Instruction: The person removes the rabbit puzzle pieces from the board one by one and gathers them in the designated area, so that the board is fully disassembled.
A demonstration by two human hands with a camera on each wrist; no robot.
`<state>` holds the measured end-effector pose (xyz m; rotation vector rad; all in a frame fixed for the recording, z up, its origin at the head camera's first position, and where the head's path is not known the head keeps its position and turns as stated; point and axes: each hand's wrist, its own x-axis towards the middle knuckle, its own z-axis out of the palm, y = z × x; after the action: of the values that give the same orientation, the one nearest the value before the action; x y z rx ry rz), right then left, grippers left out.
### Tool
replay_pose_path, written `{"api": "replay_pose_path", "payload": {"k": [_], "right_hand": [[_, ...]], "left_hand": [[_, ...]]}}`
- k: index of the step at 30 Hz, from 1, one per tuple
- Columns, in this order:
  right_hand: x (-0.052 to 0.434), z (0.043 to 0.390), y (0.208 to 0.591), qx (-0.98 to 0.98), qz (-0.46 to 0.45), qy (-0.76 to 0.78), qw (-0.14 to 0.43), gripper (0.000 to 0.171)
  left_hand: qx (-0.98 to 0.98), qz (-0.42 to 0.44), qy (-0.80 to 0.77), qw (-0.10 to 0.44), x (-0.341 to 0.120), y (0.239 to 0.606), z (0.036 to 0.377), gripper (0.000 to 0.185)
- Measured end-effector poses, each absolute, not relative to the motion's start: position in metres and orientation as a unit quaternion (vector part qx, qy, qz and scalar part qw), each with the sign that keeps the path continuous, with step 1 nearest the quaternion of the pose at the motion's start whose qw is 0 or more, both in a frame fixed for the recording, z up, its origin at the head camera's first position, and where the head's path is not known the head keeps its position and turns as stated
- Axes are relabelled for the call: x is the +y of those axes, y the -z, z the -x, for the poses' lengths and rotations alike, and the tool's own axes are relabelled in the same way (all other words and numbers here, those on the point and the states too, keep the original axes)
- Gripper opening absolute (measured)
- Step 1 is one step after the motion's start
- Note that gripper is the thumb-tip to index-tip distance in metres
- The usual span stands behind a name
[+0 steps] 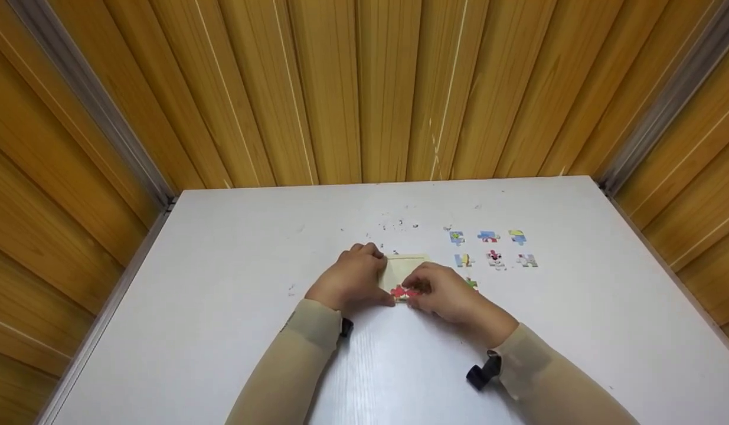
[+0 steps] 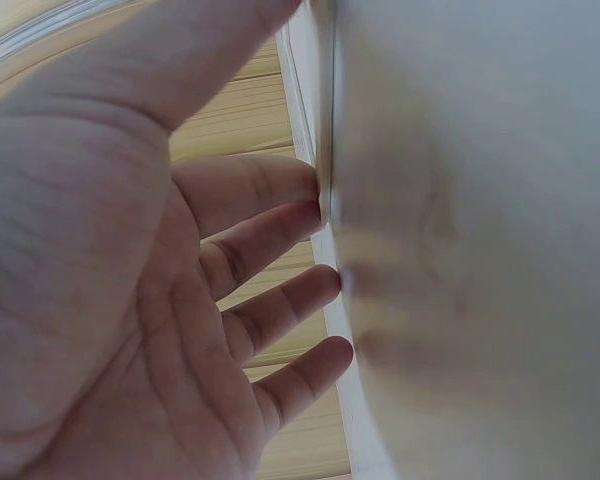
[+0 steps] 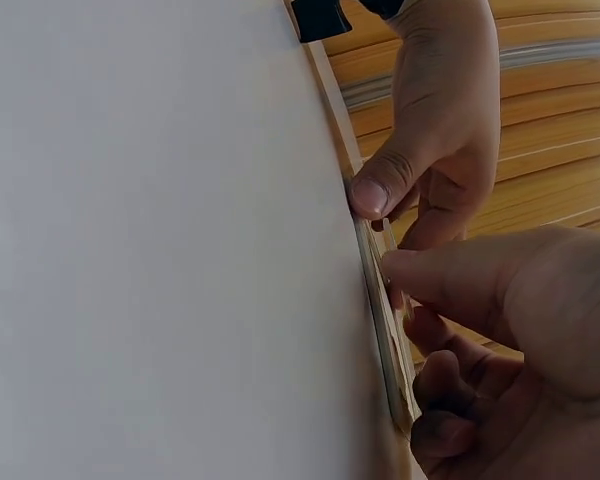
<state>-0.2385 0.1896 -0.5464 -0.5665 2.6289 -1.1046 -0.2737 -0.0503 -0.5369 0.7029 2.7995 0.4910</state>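
Sleeves and wrist straps are sitting closest to our view, and just beyond them we are seeing both hands meeting over a small pale puzzle tray [image 1: 407,264] lying flat near the middle of the white table [image 1: 222,307]. Our right hand [image 1: 444,295] is curling its fingertips down onto a red puzzle piece [image 1: 403,292] at the tray's near edge, thumb and forefinger pinching it, apparently to press it into its slot. Our left hand [image 1: 353,277] is lying along the tray's left side with fairly straight fingers; in the left wrist view those fingers [image 2: 280,230] are resting their tips against the tray's edge [image 2: 325,200], so we judge it is bracing the tray against sliding rather than gripping it. In the right wrist view the left thumb [image 3: 375,190] is pushing on the same thin board [image 3: 385,330] from the other side.

Moving outward, loose pieces are lying to the right of the tray, picture side up and spaced apart, probably so each is easy to see and pick. We are counting six in two rows of three [image 1: 493,248], plus one greenish piece [image 1: 471,284] peeking out just beside the right hand, so seven loose and one red piece in hand. One tray, two hands. Small dark specks [image 1: 399,225] are marking the table behind the tray, and wooden panelling [image 1: 364,88] is enclosing it on three sides.
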Motion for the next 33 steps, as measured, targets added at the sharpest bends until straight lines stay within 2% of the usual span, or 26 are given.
{"api": "replay_pose_path", "payload": {"k": [5,14,21,33], "right_hand": [[0.194,0.238,0.534,0.886,0.204,0.399,0.115,0.019],[0.226,0.234,0.512,0.879,0.259,0.393,0.075,0.018],[0.267,0.231,0.507,0.901,0.209,0.374,0.067,0.020],[0.334,0.229,0.513,0.928,0.145,0.342,0.007,0.021]], "left_hand": [[0.952,-0.237,-0.161,0.106,-0.049,0.537,0.274,0.066],[0.955,-0.231,-0.154,0.101,-0.048,0.537,0.272,0.069],[0.955,-0.229,-0.154,0.109,-0.048,0.534,0.272,0.065],[0.955,-0.234,-0.146,0.106,-0.045,0.536,0.276,0.070]]}}
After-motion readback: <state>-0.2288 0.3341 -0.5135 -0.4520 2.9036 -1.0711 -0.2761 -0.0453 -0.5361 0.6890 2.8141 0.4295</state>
